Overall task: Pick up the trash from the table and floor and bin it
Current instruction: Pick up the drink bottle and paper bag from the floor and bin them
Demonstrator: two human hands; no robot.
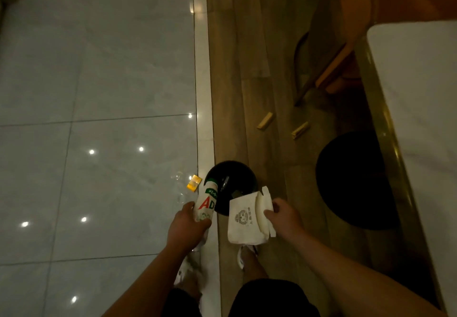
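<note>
Floor [99, 69] splits into pale tile on the left and wood planks on the right; white tabletop [418, 89] runs along the right edge. Black bin [244, 180] stands on the planks dead ahead, mouth open upward, just beyond both hands.

Right hand [284, 215]: fingers clamped on the side of a white paper bag [244, 220], whose far top corner already overlaps the bin rim.

Left hand [185, 225]: fingers wrapped around the base of a white bottle [206, 200], long axis pointing away from the body, green-capped end at the bin's left rim.

Judgement: both items sit about equally near the bin; a short push forward and release would drop either in.

Loose trash on floor: yellow box [193, 183] just left of the bin, nearer the left hand; two tan wrappers [265, 121] well beyond the bin.
</note>
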